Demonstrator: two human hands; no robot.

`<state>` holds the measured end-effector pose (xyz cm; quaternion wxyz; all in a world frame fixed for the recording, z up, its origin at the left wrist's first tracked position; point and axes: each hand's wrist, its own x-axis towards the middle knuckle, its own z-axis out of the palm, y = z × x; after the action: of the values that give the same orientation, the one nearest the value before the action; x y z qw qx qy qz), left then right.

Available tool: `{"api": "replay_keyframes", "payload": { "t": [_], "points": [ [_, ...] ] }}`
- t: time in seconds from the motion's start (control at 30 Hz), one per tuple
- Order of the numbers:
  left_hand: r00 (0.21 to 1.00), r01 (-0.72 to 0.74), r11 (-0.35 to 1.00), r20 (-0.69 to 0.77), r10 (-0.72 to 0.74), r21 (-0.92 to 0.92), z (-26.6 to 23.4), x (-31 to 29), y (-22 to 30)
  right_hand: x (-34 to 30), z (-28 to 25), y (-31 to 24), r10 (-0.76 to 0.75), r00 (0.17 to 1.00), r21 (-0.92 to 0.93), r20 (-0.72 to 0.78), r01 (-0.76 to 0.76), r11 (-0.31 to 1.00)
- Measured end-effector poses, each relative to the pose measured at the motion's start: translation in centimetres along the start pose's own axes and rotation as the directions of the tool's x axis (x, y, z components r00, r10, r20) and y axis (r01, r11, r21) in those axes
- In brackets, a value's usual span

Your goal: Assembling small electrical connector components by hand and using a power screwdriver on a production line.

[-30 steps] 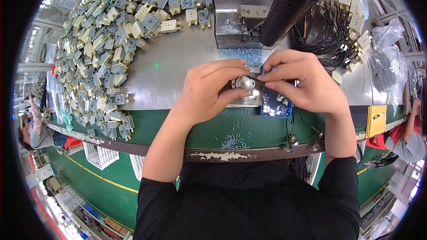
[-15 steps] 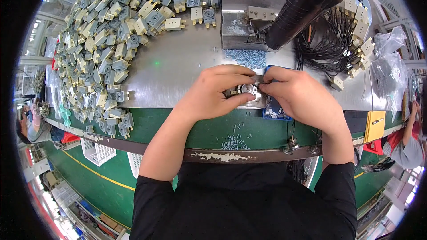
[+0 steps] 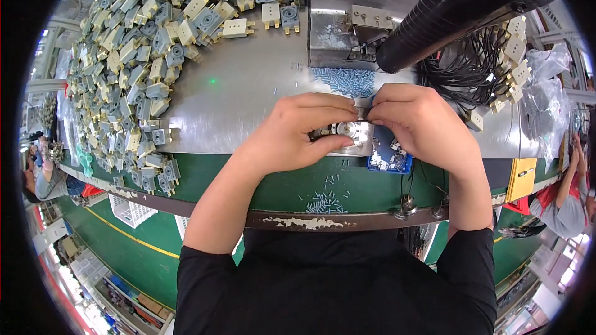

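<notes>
Metal part [image 3: 349,129], its left end hidden, shows a round silvery face just left of the blue tray [image 3: 389,170]. Thumb and fingers of the left hand [image 3: 293,129] pinch it. The right hand [image 3: 424,119] partly hides the tray, fingertips bunched; whether they pinch anything, I cannot tell.

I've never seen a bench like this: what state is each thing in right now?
Left hand: closed around a round metal part
Right hand: fingertips together; contents hidden
Blue tray: open, holding small metal pieces
Grey-and-cream parts: heaped loosely
Bluish screws: piled on metal
More screws: scattered on green surface
Black cables: bunched
Clear plastic bag: crumpled
Bench edge: paint chipped
</notes>
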<state>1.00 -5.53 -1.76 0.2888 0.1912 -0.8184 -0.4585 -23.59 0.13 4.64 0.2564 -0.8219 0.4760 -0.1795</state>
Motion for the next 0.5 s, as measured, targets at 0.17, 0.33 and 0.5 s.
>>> {"api": "replay_keyframes", "payload": {
  "t": [0.17, 0.33, 0.5],
  "points": [
    [1.000, 0.005, 1.000, -0.013, -0.005, 0.004, -0.1, -0.2, 0.0, 0.2, -0.1, -0.4, -0.109, 0.993, -0.035, -0.053, 0.107, 0.994],
    [0.999, -0.033, 0.999, -0.042, 0.033, -0.006, -0.1, -0.5, -0.4, 0.0, -0.8, -1.4, -0.106, 0.973, -0.042, -0.203, 0.100, 0.994],
    [0.999, -0.040, 0.999, -0.032, 0.040, -0.004, -0.1, -0.5, -0.4, 0.3, -0.3, -1.5, 0.033, 0.982, 0.028, -0.186, -0.028, 0.999]
  ]
}}
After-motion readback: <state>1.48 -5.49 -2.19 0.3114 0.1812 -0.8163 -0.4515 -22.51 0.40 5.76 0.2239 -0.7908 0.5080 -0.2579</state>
